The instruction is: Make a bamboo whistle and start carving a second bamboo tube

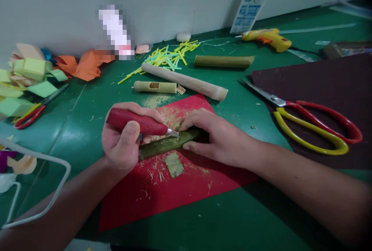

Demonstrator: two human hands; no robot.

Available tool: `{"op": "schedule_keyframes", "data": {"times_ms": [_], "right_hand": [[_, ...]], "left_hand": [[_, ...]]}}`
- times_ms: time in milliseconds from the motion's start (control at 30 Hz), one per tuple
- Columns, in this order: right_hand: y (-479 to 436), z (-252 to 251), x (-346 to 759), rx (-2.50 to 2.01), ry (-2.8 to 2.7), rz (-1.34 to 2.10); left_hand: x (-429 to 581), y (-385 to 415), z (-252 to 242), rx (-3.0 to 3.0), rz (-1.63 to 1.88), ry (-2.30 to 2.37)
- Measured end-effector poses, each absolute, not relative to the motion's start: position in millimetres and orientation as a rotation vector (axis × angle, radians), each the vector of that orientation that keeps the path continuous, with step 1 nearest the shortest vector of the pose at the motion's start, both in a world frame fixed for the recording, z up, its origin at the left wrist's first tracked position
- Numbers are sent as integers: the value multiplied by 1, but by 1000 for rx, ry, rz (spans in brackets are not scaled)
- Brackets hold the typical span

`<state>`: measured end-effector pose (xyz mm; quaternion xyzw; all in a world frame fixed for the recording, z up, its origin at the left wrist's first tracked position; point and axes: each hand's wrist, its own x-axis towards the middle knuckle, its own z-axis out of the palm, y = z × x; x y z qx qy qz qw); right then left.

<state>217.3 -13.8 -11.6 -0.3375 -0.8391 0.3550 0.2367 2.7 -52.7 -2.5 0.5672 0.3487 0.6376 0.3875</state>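
Observation:
My left hand [123, 138] is closed around the red handle of a carving knife [138, 122]. The knife's short metal blade touches the upper side of a green bamboo tube [162, 144]. Thumb and fingers of my right hand [206, 134] grip the tube's right end, which they partly hide. Beneath the tube lies a red sheet of paper [186, 196], strewn with pale shavings. A small square of green sandpaper-like material [173, 164] rests on the sheet just in front of the tube.
Behind the sheet lie a bamboo piece with a cut window [168, 87], a pale stick [186, 81] and another bamboo tube [223, 61]. Large scissors [308, 123] lie at right, a yellow glue gun [267, 39] at the back. Coloured papers [31, 72] and a white wire frame [62, 161] are at left.

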Motion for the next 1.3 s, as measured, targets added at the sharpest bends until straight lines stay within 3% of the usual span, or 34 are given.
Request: {"op": "schedule_keyframes", "data": {"times_ms": [1300], "right_hand": [[-13, -12, 217, -856, -2305, 979]], "left_hand": [[8, -60, -1, 1448, 1661, 992]]}}
